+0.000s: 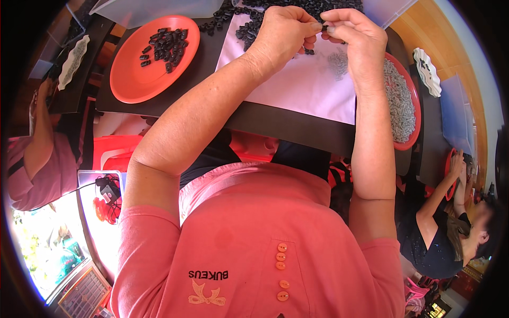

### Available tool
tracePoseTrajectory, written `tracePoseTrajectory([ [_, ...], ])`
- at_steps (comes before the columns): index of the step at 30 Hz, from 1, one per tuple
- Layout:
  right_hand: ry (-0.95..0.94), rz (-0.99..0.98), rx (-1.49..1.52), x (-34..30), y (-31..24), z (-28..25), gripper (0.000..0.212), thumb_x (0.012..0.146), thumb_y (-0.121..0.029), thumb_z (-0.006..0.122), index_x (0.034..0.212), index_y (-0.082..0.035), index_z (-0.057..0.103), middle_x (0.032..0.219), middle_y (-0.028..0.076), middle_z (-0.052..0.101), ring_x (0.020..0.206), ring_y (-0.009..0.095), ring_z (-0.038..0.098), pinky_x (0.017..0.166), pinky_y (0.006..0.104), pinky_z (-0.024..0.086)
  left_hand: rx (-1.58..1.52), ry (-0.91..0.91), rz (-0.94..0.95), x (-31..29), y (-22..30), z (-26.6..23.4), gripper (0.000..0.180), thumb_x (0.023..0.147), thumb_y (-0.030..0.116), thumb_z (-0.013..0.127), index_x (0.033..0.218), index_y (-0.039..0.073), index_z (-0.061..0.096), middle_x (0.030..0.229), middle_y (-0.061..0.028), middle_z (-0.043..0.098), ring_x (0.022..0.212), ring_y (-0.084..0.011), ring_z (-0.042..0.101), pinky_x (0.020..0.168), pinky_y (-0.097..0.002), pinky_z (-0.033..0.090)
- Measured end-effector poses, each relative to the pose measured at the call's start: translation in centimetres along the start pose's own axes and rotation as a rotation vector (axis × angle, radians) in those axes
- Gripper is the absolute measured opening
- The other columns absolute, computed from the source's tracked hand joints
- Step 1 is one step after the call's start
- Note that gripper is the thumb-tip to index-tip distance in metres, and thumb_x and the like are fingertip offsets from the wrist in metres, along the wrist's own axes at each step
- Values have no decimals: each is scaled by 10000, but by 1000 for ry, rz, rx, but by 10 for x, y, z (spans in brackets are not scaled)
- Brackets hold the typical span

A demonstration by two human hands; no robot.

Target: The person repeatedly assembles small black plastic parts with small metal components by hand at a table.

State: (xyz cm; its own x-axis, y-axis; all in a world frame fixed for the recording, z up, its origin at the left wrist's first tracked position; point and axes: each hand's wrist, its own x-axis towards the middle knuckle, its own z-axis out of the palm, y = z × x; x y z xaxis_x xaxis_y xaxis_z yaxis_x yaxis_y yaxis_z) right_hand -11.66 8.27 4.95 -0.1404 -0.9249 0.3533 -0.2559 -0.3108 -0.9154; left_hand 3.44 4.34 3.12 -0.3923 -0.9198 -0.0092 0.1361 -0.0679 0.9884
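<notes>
My left hand (283,36) and my right hand (363,45) meet above a pale cloth (302,100) at the far side of the table. Fingertips of both pinch a tiny black part (325,28), mostly hidden between them. Beyond and under my hands spreads a heap of small black parts (245,35). A little pile of thin grey pieces (338,64) lies on the cloth beside my right wrist. Many more such grey pieces (398,100) fill a red plate (417,127) right of my right forearm. On the left, an orange plate (127,79) holds black cylindrical parts (168,46).
A translucent bin (143,11) stands behind the orange plate on the dark table (212,100). At right are a white wavy-edged dish (427,72) and a clear bin (457,119). One person (440,233) works at right, another (45,159) at left.
</notes>
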Motion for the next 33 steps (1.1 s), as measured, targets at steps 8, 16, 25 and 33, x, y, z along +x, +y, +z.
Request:
tracePoseTrajectory([
  [8, -1, -20, 18, 4, 4, -1, 207, 796, 56, 582, 965, 4, 691, 818, 58, 692, 727, 124, 653, 694, 239, 514, -48, -3, 14, 1, -5, 1, 110, 904, 71, 617, 819, 1, 626, 627, -40, 592, 524, -112, 546, 453, -230, 410],
  [16, -344, -390, 844, 20, 39, 8, 197, 758, 139, 522, 871, -6, 594, 760, 41, 628, 685, 95, 596, 604, 216, 470, 59, 28, 104, -2, -6, 6, 90, 888, 53, 623, 817, -2, 628, 633, -38, 596, 540, -110, 559, 469, -235, 425],
  [25, -36, -62, 50, 3, 1, 6, 186, 777, 143, 521, 859, -16, 571, 733, 18, 590, 696, 92, 581, 606, 219, 464, -20, 6, 141, 1, -14, 5, 82, 872, 30, 629, 801, -8, 614, 646, -36, 599, 550, -114, 564, 473, -240, 429],
  [33, 24, -379, -397, -9, -15, 19, 158, 812, 150, 506, 851, 3, 547, 730, 14, 581, 682, 75, 569, 614, 225, 463, 320, 215, 671, -10, -18, 9, 66, 853, -12, 622, 807, -40, 583, 668, -129, 624, 571, -172, 590, 524, -315, 489],
])
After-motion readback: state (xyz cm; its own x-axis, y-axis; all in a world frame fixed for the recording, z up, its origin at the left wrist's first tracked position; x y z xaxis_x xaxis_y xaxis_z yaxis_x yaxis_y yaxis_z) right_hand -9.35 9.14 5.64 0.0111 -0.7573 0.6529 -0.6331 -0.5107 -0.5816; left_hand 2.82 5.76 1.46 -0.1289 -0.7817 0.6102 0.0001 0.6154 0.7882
